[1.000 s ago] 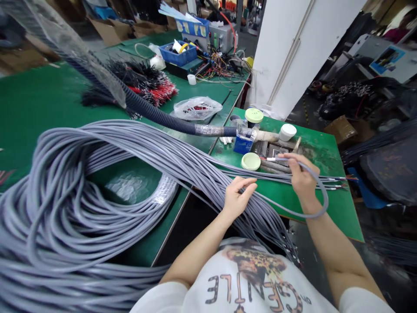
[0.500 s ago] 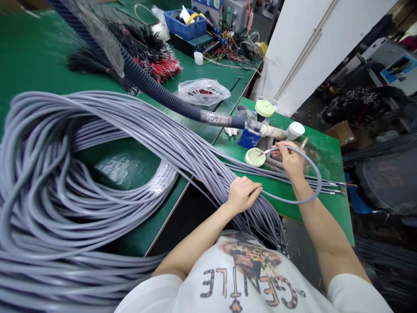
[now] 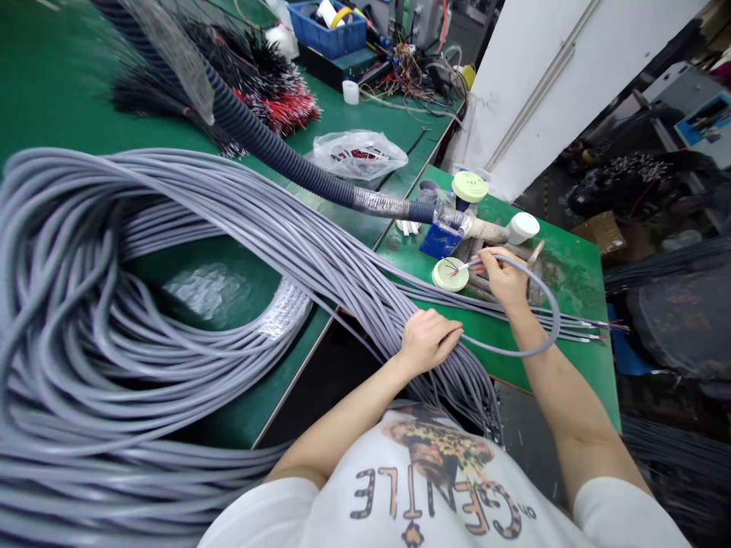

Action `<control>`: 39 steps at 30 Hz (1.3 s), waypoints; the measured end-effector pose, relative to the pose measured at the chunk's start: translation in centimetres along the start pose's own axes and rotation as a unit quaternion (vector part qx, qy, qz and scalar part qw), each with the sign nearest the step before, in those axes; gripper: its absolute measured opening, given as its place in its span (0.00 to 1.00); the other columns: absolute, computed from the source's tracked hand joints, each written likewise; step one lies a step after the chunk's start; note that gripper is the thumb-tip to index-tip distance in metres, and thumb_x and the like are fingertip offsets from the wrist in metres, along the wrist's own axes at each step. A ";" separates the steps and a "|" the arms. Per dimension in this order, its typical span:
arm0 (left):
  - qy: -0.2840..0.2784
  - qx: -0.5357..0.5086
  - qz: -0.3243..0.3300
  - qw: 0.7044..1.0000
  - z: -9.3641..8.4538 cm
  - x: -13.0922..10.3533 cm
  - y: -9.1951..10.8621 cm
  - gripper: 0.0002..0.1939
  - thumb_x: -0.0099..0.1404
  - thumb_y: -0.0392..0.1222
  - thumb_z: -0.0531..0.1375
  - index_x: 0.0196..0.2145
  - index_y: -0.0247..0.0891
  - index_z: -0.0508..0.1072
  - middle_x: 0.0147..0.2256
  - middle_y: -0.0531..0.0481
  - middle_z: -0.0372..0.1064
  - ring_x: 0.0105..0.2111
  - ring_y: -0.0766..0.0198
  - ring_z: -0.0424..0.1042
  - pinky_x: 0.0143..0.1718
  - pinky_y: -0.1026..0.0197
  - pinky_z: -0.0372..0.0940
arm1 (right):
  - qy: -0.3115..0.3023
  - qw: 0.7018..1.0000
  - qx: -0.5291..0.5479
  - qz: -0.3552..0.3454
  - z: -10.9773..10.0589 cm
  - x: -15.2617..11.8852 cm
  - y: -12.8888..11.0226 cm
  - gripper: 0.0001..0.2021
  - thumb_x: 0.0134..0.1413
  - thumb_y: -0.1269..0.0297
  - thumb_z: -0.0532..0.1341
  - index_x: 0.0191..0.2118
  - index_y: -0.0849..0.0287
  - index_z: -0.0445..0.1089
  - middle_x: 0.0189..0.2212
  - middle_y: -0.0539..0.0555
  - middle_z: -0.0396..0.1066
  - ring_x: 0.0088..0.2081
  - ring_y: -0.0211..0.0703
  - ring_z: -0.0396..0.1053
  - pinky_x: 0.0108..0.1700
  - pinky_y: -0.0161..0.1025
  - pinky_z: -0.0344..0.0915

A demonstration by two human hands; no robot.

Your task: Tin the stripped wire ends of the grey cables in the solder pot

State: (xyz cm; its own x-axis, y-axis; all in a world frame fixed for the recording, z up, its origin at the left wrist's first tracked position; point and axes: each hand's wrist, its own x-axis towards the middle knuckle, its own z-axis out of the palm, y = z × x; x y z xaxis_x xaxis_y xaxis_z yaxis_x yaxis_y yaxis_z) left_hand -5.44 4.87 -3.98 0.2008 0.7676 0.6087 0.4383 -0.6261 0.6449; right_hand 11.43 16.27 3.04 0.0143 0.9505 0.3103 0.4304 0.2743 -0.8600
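Our right hand (image 3: 505, 278) grip pinches stripped end of grey cable (image 3: 537, 346), wire tips over pale green lid (image 3: 449, 275) just left of grip. Cable loops rightward, back to our left hand (image 3: 427, 340), grip closed around it atop grey cable bundle (image 3: 171, 304) on green bench (image 3: 571, 266).

1. One view only, from a camera worn on the person's head, looking forward and steeply down over the chest at the bottom edge of the frame.
2. It sits close: the left hand (image 3: 428, 340) and right hand (image 3: 505, 278) fall at centre, just right of the middle.
3. The green surface (image 3: 57, 106) fills the left and upper left; a white pillar (image 3: 531, 68) stands at upper right.
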 end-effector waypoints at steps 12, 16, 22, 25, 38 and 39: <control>0.009 -0.007 0.003 1.000 -0.1 0.2 0.2 0.07 0.65 0.40 0.59 0.38 0.39 0.75 0.30 0.49 0.76 0.30 0.65 0.69 0.32 0.58 0.56 | 0.145 0.984 -0.091 -0.052 -7.6 -0.9 -1.6 0.12 0.58 0.55 0.59 0.35 0.58 0.73 0.30 0.54 0.76 0.27 0.44 0.75 0.33 0.43 0.76; 0.010 -0.003 0.002 1.000 -0.1 0.3 0.5 0.06 0.64 0.39 0.59 0.38 0.39 0.76 0.29 0.50 0.75 0.29 0.65 0.68 0.31 0.59 0.56 | 0.186 0.977 -0.103 -0.026 -9.6 -0.4 0.8 0.11 0.57 0.56 0.59 0.33 0.59 0.72 0.27 0.54 0.75 0.26 0.45 0.75 0.30 0.43 0.75; 0.009 -0.001 0.005 1.000 0.0 0.3 0.6 0.06 0.63 0.38 0.60 0.38 0.39 0.76 0.29 0.50 0.75 0.28 0.65 0.68 0.32 0.59 0.56 | 0.200 0.973 -0.112 0.011 -10.1 0.5 3.9 0.12 0.56 0.56 0.58 0.31 0.60 0.71 0.26 0.54 0.75 0.24 0.43 0.73 0.29 0.41 0.74; 0.004 0.000 0.008 1.000 0.2 0.3 0.5 0.06 0.63 0.39 0.60 0.38 0.39 0.76 0.29 0.50 0.75 0.28 0.65 0.68 0.32 0.59 0.55 | 0.200 0.974 -0.110 0.013 -10.0 0.8 4.8 0.13 0.56 0.55 0.58 0.31 0.59 0.71 0.27 0.53 0.74 0.24 0.42 0.73 0.29 0.40 0.74; -0.001 0.000 0.001 1.000 0.2 0.4 0.6 0.06 0.64 0.39 0.59 0.38 0.39 0.76 0.29 0.49 0.76 0.29 0.65 0.69 0.32 0.59 0.56 | 0.190 0.973 -0.133 0.013 -9.6 1.6 6.9 0.14 0.55 0.52 0.58 0.32 0.58 0.72 0.26 0.51 0.74 0.26 0.43 0.74 0.29 0.39 0.73; 0.001 -0.001 0.004 1.000 0.2 0.4 0.7 0.06 0.64 0.39 0.59 0.38 0.39 0.76 0.29 0.50 0.76 0.28 0.65 0.69 0.32 0.59 0.56 | 0.185 0.973 -0.137 0.015 -9.5 1.6 6.9 0.14 0.55 0.53 0.58 0.32 0.58 0.72 0.26 0.51 0.74 0.26 0.43 0.74 0.30 0.39 0.73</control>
State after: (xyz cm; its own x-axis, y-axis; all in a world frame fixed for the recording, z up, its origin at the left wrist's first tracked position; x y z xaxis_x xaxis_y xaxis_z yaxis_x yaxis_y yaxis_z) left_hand -4.88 4.82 -3.40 0.2023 0.7628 0.6142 0.4354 -0.6319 0.6412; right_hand 23.00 18.32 1.48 0.3327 0.8264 0.4544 0.6482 0.1496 -0.7466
